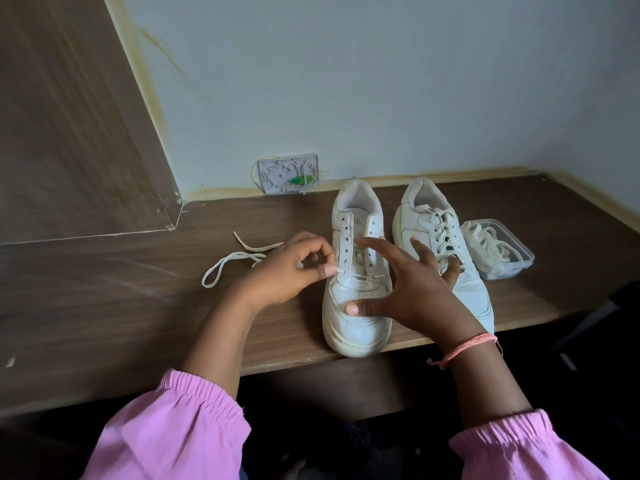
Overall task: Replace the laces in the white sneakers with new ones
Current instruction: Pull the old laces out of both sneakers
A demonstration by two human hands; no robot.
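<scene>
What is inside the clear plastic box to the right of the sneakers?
The clear plastic box has no lid and holds a loose pile of white laces. Anything beneath the pile is covered, so I cannot tell if more is there.

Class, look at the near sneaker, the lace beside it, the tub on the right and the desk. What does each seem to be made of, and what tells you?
Sneaker: probably smooth leather or a synthetic, matte, with creases and punched holes.
Lace: flat woven fabric, limp and looping.
Tub: clear plastic; laces show through it.
Desk: wood-grain laminate, apparently, with a faint sheen.
</scene>
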